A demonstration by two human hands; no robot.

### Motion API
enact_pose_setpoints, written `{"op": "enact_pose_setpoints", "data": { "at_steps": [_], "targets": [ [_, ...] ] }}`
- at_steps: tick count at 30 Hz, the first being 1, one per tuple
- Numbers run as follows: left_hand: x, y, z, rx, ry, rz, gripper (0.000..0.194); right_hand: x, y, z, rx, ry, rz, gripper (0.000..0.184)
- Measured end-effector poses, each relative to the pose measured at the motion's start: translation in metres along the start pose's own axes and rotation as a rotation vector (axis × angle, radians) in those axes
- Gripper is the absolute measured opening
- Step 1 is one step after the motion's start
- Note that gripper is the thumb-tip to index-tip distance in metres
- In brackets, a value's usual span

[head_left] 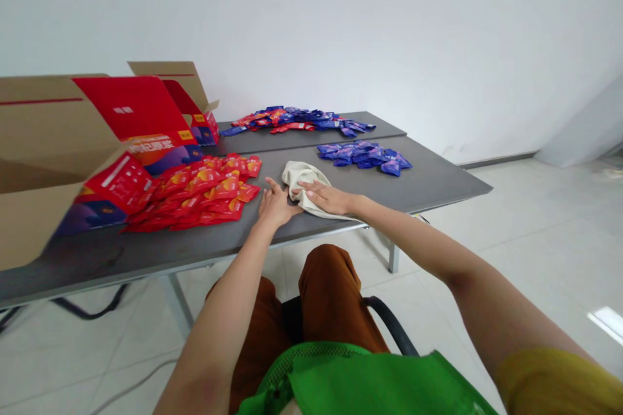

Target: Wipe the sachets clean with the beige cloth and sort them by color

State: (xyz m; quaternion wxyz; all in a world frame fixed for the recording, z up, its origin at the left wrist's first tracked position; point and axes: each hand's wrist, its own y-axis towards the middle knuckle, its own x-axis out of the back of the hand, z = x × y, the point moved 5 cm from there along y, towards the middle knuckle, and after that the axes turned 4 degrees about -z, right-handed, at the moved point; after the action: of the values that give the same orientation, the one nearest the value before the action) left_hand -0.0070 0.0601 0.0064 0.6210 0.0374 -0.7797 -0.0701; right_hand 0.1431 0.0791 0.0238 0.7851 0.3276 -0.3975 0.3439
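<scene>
A cream-coloured piece of fabric (304, 173), perhaps a cloth bag, lies crumpled near the front edge of the grey table (287, 154). My right hand (327, 198) rests flat on top of it with the fingers stretched out. Just left of the fabric, my left hand (276, 204) is on the table, its fingers spread and its thumb side close to the cloth; whether they touch I cannot tell. Beyond my left hand lies a pile of red sachets (204, 191). Several blue-purple sachets (363, 154) are spread behind the fabric to the right.
Two open cardboard cartons, a near one (36, 136) and a farther one (170, 74), stand at the left. A mixed heap of red and blue sachets (296, 118) lies on the rear tabletop by the white wall (341, 26). A chair armrest (389, 324) shows below my right arm.
</scene>
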Motion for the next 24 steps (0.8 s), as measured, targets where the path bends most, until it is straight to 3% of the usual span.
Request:
{"op": "enact_pose_setpoints", "data": {
  "at_steps": [4, 7, 13, 21, 24],
  "targets": [
    [0.002, 0.0, 0.0, -0.005, -0.022, -0.039, 0.086, 0.002, -0.008, 0.004, -0.006, -0.003, 0.041, 0.063],
    [0.005, -0.002, -0.001, 0.034, -0.041, -0.057, 0.084, -0.002, 0.012, -0.009, 0.007, -0.043, 0.027, 0.064],
    [0.009, -0.007, -0.003, 0.078, -0.048, -0.057, 0.09, -0.008, 0.051, -0.033, -0.112, -0.123, 0.003, 0.077],
    [0.0, -0.003, 0.0, 0.031, 0.018, -0.01, 0.083, 0.001, -0.005, -0.001, -0.022, -0.011, 0.126, 0.061],
    [-0.001, -0.003, -0.001, 0.024, 0.011, -0.017, 0.086, 0.003, -0.006, -0.002, -0.005, 0.02, 0.115, 0.061]
  ]
}}
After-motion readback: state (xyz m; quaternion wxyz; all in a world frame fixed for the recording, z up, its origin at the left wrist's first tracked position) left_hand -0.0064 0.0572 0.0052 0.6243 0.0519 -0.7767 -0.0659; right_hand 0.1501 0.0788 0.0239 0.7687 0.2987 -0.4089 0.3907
